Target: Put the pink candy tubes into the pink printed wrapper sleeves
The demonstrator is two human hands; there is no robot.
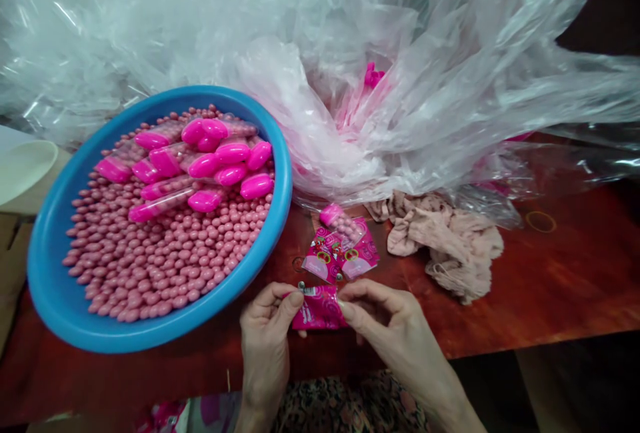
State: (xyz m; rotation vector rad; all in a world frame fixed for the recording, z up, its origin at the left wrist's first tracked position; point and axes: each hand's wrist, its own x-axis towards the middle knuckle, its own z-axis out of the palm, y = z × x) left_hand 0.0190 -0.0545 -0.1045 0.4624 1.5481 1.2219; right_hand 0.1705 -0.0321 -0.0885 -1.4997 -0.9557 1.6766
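Observation:
Between my two hands is a small printed pink sachet, held just over the front part of the table. My left hand pinches its left end between thumb and fingers. At the opposite end, the thumb and fingers of my right hand grip it too. Just beyond lie flat pink printed packets. A clear capsule with a pink cap, filled with pink balls, rests on top of them.
A blue basin at left holds pink candy balls and several pink-capped capsules. Crumpled clear plastic bags fill the back. A beige cloth lies right on the reddish table. A pale scoop is far left.

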